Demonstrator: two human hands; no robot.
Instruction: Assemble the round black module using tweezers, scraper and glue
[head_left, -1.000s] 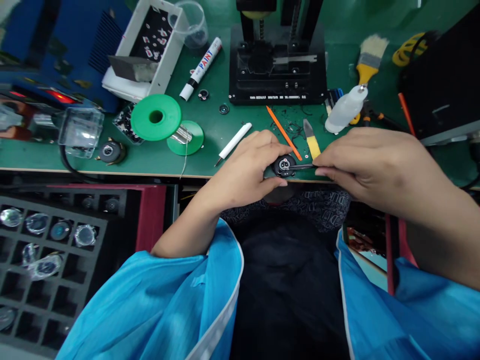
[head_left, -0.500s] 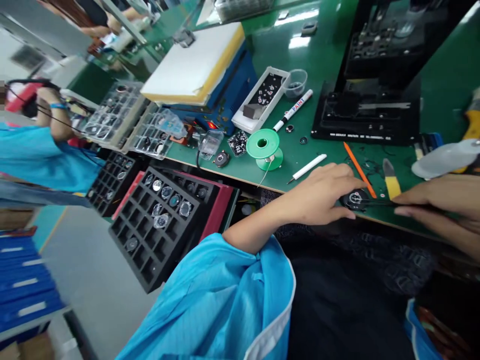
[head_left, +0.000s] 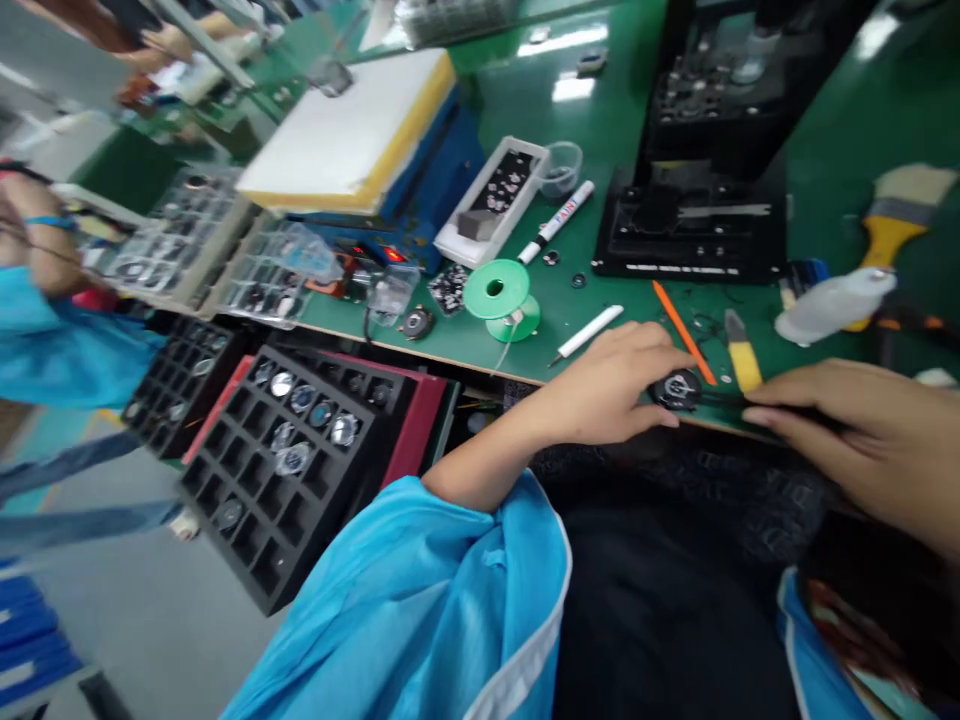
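At the table's front edge my left hand (head_left: 622,385) grips a small round black watch part (head_left: 677,389) between thumb and fingers. The part has a metallic pattern on its upper face. From the right, my right hand (head_left: 855,430) pinches slim dark tweezers (head_left: 724,398), whose tips reach the right side of the watch part. Whether the tips touch it I cannot tell. An orange stick (head_left: 684,332) and a yellow-handled blade (head_left: 742,352) lie just beyond the hands. To the left of them rests a white pen-like tool (head_left: 589,335).
A green solder spool (head_left: 496,290), a paint marker (head_left: 556,222) and a white parts tray (head_left: 491,200) stand on the green table. Behind is a black press stand (head_left: 690,225). A black compartment tray (head_left: 274,470) with watches sits at left. A brush (head_left: 896,225) and white bottle (head_left: 832,305) lie right. A co-worker's blue sleeve (head_left: 67,345) shows far left.
The view has shifted to the right, so things sit further left and the brush now shows fully. Both hands keep their grips on the watch part and tweezers.
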